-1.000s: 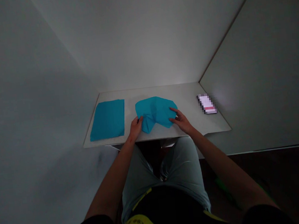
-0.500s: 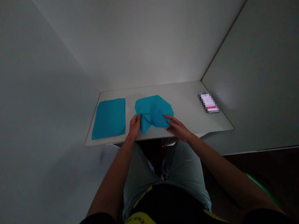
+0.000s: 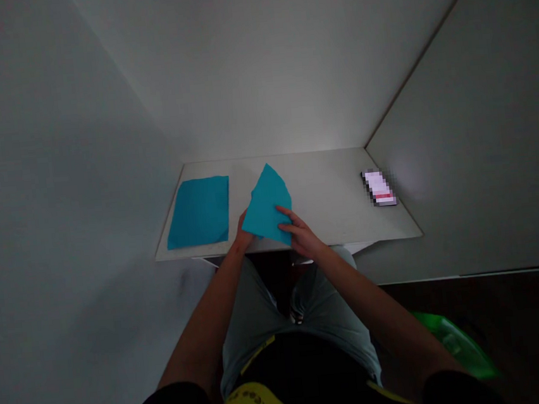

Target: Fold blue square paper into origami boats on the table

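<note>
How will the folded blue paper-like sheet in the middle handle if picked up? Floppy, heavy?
The folded blue paper-like sheet is probably light: its edges look thin. It likely bends easily, being doubled over itself. Yet it may not be fully limp: its pointed far end shows no obvious droop.

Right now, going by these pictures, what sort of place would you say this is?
Probably a small indoor work corner: a narrow, white, flat-topped table stands against a plain, pale wall, and a thin, blue sheet of paper or cloth is held there.
</note>
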The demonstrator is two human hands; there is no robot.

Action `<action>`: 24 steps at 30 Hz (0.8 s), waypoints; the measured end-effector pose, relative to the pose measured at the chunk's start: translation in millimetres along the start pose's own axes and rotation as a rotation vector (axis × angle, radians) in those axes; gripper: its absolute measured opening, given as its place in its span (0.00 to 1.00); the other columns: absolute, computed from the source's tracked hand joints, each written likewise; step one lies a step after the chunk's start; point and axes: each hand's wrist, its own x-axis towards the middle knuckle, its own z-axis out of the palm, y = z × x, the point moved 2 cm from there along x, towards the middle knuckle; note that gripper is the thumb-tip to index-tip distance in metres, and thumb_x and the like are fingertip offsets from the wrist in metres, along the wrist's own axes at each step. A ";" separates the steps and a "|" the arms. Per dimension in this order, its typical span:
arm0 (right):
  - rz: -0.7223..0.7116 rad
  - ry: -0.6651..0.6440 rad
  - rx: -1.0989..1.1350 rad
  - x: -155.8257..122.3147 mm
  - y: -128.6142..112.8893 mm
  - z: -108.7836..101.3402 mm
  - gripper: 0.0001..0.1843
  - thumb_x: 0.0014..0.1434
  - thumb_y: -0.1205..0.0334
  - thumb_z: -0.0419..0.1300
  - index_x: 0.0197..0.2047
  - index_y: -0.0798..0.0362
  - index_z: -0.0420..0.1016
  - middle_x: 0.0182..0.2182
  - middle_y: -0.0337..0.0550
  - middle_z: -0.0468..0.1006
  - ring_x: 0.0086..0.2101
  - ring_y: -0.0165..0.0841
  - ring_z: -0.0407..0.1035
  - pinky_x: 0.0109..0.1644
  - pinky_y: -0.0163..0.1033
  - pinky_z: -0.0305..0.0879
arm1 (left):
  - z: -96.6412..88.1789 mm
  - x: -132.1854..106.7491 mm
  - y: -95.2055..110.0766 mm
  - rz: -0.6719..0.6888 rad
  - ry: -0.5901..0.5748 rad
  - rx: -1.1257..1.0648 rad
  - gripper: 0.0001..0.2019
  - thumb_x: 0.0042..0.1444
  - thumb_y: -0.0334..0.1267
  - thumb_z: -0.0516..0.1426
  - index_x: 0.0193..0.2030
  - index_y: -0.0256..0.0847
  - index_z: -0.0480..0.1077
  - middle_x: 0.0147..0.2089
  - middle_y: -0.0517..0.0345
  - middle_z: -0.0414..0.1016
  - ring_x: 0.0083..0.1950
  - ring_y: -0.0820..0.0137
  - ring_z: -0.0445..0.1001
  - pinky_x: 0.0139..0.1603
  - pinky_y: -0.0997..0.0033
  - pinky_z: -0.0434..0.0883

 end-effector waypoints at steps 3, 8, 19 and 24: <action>0.006 -0.032 -0.108 0.2 -13.0 -15.7 0.37 0.54 0.47 0.78 0.67 0.37 0.82 0.65 0.41 0.83 0.60 0.47 0.79 0.68 0.55 0.78 | -4.7 1.9 0.0 -0.013 0.035 0.031 0.22 0.64 0.62 0.63 0.44 0.42 0.78 0.43 0.48 0.85 0.49 0.55 0.82 0.54 0.55 0.79; -0.024 0.004 -0.427 -13.0 -50.0 -85.1 0.29 0.60 0.48 0.76 0.64 0.38 0.85 0.67 0.41 0.81 0.60 0.48 0.78 0.69 0.59 0.76 | -20.7 8.7 1.2 -0.041 0.139 0.168 0.20 0.70 0.59 0.57 0.37 0.45 0.71 0.38 0.51 0.79 0.45 0.57 0.77 0.53 0.58 0.76; -0.319 0.388 -1.393 -24.0 -44.7 -126.0 0.28 0.70 0.54 0.63 0.71 0.49 0.80 0.80 0.58 0.63 0.74 0.62 0.64 0.75 0.71 0.63 | 32.2 -12.3 25.2 0.325 -0.038 0.814 0.27 0.74 0.44 0.55 0.76 0.37 0.70 0.81 0.34 0.65 0.83 0.45 0.61 0.83 0.43 0.56; -0.333 0.127 -1.430 14.5 -11.5 -87.8 0.30 0.78 0.54 0.51 0.77 0.47 0.73 0.80 0.52 0.65 0.77 0.52 0.62 0.80 0.65 0.59 | 78.3 -21.1 9.2 0.354 -0.213 0.881 0.32 0.74 0.47 0.55 0.80 0.36 0.67 0.85 0.38 0.60 0.88 0.47 0.53 0.87 0.43 0.49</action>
